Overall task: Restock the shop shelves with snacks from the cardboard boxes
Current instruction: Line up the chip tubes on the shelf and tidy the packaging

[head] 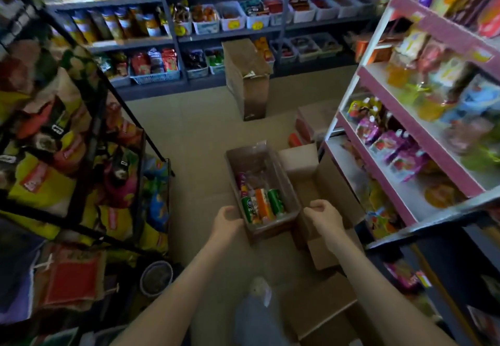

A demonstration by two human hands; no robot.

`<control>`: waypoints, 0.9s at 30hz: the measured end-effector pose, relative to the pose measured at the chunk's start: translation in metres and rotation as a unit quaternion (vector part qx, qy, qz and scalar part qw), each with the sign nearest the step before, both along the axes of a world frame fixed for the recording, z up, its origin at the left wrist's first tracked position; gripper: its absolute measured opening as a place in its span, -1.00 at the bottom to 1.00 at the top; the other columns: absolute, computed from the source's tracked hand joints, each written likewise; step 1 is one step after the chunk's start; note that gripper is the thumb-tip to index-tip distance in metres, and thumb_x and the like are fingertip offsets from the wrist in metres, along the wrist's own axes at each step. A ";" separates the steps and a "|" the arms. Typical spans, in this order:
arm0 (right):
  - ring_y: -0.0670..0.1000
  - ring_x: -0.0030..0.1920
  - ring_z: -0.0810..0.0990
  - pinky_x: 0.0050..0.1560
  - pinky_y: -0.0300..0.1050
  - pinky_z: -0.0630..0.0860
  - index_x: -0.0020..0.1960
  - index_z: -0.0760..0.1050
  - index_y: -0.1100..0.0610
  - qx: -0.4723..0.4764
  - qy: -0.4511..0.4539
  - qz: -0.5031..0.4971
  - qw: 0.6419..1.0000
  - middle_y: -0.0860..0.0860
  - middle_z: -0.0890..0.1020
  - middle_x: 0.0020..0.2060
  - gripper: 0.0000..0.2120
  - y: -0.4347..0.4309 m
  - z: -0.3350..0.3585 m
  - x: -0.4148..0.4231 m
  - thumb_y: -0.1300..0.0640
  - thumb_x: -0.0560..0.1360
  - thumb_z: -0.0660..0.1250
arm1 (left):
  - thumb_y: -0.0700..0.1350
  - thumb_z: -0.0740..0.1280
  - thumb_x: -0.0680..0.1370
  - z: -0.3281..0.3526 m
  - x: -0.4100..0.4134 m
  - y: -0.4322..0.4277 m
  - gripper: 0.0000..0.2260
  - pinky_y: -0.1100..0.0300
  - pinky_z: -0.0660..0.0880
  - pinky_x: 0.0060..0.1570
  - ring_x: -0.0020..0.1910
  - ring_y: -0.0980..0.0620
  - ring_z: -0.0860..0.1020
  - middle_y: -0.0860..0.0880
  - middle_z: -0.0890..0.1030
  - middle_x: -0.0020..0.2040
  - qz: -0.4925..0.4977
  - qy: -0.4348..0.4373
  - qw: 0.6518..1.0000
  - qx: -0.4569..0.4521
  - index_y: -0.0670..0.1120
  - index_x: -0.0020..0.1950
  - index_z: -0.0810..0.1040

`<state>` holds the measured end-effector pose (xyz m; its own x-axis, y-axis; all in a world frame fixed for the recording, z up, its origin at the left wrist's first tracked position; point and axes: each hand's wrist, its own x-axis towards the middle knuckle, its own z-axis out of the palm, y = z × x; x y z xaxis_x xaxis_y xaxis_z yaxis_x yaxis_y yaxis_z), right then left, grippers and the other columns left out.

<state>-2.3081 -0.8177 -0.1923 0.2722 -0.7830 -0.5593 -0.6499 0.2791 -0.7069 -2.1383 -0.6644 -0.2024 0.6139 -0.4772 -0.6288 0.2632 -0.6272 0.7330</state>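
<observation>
A narrow cardboard box (270,230), long and shallow with a crinkled clear film lining its far end, sits between both hands over the beige floor (194,134). The left hand (226,220) has its fingers curled around the near left corner. The right hand (323,217) has its fingers bent in at the near right corner, thumb against the box wall. Inside, at the near end, lie glossy cylindrical snack tubes (263,205) in green, orange and red, packed side by side.

Just to the right stands an open brown carton (324,180) with its flaps spread, and another flat carton (324,305) lies nearer the person's feet. Farther off a tall, creased cardboard box (247,75) stands upright on the floor.

On the right a pink-edged shelf unit (422,153) with white uprights carries shiny pouches and jelly cups. On the left a black wire rack (89,129) is stuffed with puffy yellow and red crisp bags. Along the back wall, grey shelves (230,34) hold foil packets and a row of white plastic bins (232,18)
</observation>
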 end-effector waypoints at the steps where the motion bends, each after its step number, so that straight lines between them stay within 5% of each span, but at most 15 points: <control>1: -0.02 0.00 0.48 0.06 -0.09 0.47 0.25 0.44 0.08 0.013 0.008 0.000 1.000 -0.04 0.51 -0.02 -0.72 -0.013 -0.009 0.015 0.10 0.56 0.33 | -0.27 0.32 0.55 -0.007 0.014 -0.011 -0.61 0.06 0.49 0.07 0.16 -0.16 0.53 -0.22 0.51 0.22 0.001 0.010 1.000 0.004 -0.13 0.37 0.36; 5: -0.01 0.05 0.47 0.08 -0.10 0.44 0.31 0.41 0.12 0.051 0.034 0.008 0.998 0.03 0.52 0.11 -0.68 -0.063 -0.048 0.069 0.15 0.57 0.31 | -0.28 0.30 0.57 -0.047 0.072 -0.062 -0.62 0.20 0.47 -0.29 -0.22 0.02 0.51 -0.20 0.53 0.11 0.006 0.036 0.999 0.030 -0.12 0.37 0.36; 11: 0.00 0.06 0.50 0.07 -0.11 0.44 0.26 0.43 0.13 0.078 0.091 0.010 0.993 0.05 0.55 0.11 -0.71 -0.131 -0.130 0.135 0.14 0.55 0.32 | -0.33 0.29 0.56 -0.126 0.130 -0.148 -0.63 0.11 0.54 -0.13 0.11 -0.23 0.55 -0.30 0.53 0.16 -0.002 0.070 0.995 0.065 -0.17 0.34 0.35; 15: -0.02 0.07 0.48 0.02 -0.17 0.39 0.32 0.41 0.17 0.072 0.141 0.007 0.987 0.08 0.54 0.17 -0.67 -0.164 -0.209 0.165 0.20 0.56 0.31 | -0.35 0.34 0.52 -0.220 0.142 -0.204 -0.58 0.29 0.49 -0.22 -0.16 0.10 0.53 -0.01 0.55 -0.07 -0.013 0.111 0.991 0.073 -0.19 0.35 0.38; 18: 0.01 0.10 0.50 0.11 -0.09 0.45 0.31 0.42 0.15 0.067 0.174 0.000 0.983 0.08 0.54 0.17 -0.67 -0.183 -0.273 0.179 0.17 0.56 0.31 | -0.27 0.38 0.52 -0.288 0.145 -0.238 -0.56 0.08 0.58 0.01 -0.04 0.07 0.58 0.04 0.57 0.04 -0.011 0.143 0.987 0.080 -0.04 0.35 0.38; 23: 0.13 0.25 0.49 0.22 -0.03 0.42 0.39 0.38 0.16 0.110 0.209 -0.013 0.972 0.13 0.53 0.24 -0.65 -0.197 -0.393 0.199 0.17 0.61 0.22 | -0.06 0.45 0.47 -0.404 0.134 -0.255 -0.36 -0.13 0.41 0.28 0.27 -0.15 0.47 -0.11 0.45 0.31 0.032 0.120 0.977 0.174 0.08 0.48 0.24; 27: 0.13 0.32 0.44 0.26 -0.04 0.40 0.47 0.30 0.15 0.121 0.206 0.024 0.971 0.11 0.45 0.32 -0.58 -0.204 -0.491 0.202 0.20 0.62 0.16 | -0.03 0.38 0.53 -0.476 0.122 -0.271 -0.32 -0.09 0.35 0.32 0.33 -0.27 0.37 -0.24 0.27 0.39 0.035 0.131 0.958 0.251 0.09 0.56 0.09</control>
<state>-2.1064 -1.0216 -0.6834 0.0192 -0.6079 -0.7938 -0.8797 0.3670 -0.3023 -2.0166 -0.9351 -0.6788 0.4230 -0.0378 -0.9053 0.4512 -0.8576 0.2466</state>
